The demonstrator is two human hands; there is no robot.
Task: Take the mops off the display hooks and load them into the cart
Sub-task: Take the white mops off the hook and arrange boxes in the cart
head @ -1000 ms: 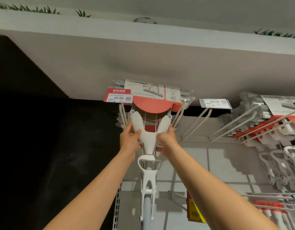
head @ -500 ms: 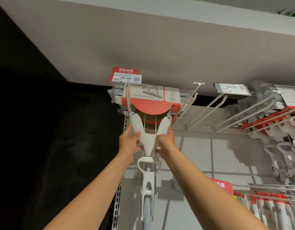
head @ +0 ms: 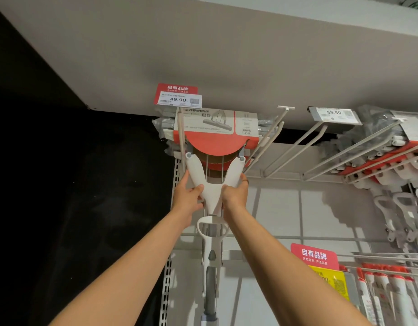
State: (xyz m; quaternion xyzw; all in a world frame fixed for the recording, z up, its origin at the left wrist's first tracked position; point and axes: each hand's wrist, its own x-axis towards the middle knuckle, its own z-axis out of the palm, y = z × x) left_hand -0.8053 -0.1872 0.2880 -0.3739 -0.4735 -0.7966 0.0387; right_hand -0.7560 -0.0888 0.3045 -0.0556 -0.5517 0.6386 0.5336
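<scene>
Here, lifting mop (head: 214, 184) off display hook (head: 180, 135).
Left hand (head: 188, 198) and right hand (head: 234, 196) clasping yoke below hook; best drawn outward level, clearing hook tip.

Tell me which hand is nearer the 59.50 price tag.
Right. The right hand grips the mop's white yoke below and left of the 59.50 price tag; the left hand grips the yoke's other side, farther left.
</scene>
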